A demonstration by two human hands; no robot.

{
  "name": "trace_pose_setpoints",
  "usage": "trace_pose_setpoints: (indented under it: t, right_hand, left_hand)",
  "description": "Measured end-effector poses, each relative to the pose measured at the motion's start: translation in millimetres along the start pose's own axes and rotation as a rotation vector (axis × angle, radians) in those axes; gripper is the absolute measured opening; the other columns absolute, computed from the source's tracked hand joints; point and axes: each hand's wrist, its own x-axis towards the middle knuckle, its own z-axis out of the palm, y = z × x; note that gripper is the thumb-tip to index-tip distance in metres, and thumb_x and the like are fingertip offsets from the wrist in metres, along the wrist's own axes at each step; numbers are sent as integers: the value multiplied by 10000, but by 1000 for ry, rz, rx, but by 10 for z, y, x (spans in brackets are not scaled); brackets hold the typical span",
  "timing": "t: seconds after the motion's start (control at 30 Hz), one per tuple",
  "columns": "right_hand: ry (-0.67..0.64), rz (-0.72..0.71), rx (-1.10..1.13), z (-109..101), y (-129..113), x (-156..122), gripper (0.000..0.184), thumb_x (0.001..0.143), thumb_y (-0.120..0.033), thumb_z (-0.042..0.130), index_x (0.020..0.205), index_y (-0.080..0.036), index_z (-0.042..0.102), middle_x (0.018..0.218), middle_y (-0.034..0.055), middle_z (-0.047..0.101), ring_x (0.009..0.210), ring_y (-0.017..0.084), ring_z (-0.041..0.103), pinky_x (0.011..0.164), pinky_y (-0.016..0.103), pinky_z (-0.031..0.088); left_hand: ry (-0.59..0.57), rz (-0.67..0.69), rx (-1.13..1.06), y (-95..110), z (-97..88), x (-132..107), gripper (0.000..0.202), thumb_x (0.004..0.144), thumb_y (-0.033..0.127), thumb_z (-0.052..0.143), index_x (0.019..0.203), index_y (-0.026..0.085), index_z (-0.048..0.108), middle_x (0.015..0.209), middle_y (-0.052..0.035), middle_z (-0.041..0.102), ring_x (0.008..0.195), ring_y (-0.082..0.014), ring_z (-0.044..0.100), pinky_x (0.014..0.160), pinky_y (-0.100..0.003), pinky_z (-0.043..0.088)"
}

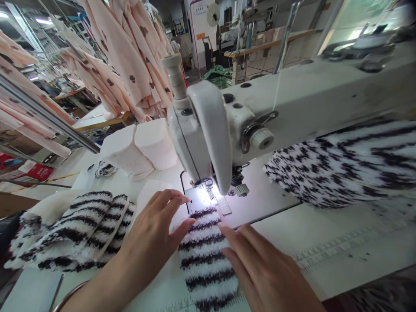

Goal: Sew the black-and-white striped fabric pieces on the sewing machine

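Observation:
A strip of black-and-white striped fluffy fabric [209, 258] lies on the sewing machine table, its far end just short of the lit needle area. At its upper left edge is my left hand [154, 234], thumb touching the fabric and index finger held apart from it. My right hand [263, 268] rests along the right edge, fingers stretched forward with the tips on the fabric. Above the strip stands the white sewing machine [198, 125]. Its presser foot [210, 190] sits under a bright lamp, with no fabric visible beneath it.
Folded striped fabric pieces [87, 229] lie at the left, near two white padded stacks [139, 147]. More black-and-white fluffy fabric [344, 164] is heaped under the machine arm at right. Pink garments [130, 56] hang behind. A printed ruler [328, 251] runs along the table.

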Motion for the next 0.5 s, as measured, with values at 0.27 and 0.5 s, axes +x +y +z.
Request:
trace_pose_setpoints:
  t: [0.27, 0.5]
  right_hand:
    - [169, -157, -327, 233, -29, 45, 501, 908, -44, 176, 1191, -77, 589, 1235, 82, 606, 1163, 217, 498, 879, 345, 401]
    - [191, -108, -386, 284, 4, 254, 479, 897, -39, 213, 1150, -93, 616, 1193, 63, 632, 1120, 215, 517, 868, 369, 377]
  left_hand:
    - [24, 372, 84, 237, 331, -261, 422, 891, 49, 400, 1308, -9, 416, 1311, -212, 491, 1247, -281, 452, 1007, -423, 496]
    - [6, 279, 65, 133, 413, -106, 436, 885, 29, 370, 1320, 31, 396, 1331, -198, 476, 1269, -267, 438, 1050, -454, 458]
